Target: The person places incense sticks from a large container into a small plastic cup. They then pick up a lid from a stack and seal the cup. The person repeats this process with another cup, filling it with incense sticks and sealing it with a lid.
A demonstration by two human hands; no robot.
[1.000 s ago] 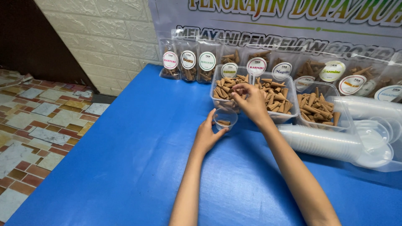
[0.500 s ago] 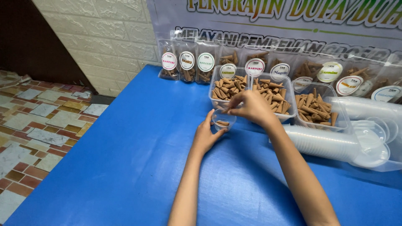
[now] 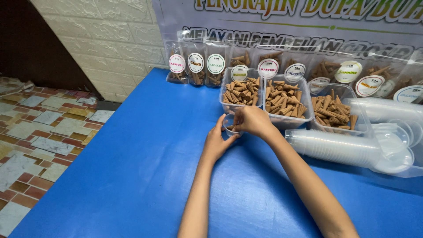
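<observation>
My left hand gripped the upright cup on the counter; my right hand fingers closed over its mouth.

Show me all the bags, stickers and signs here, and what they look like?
Banner: on the wall behind, pale with coloured lettering.
Pouches: clear bags of brown cones, standing in a row under the banner.
Stickers: round, white, on each pouch, with pink, green or orange rims.
No screens.
</observation>
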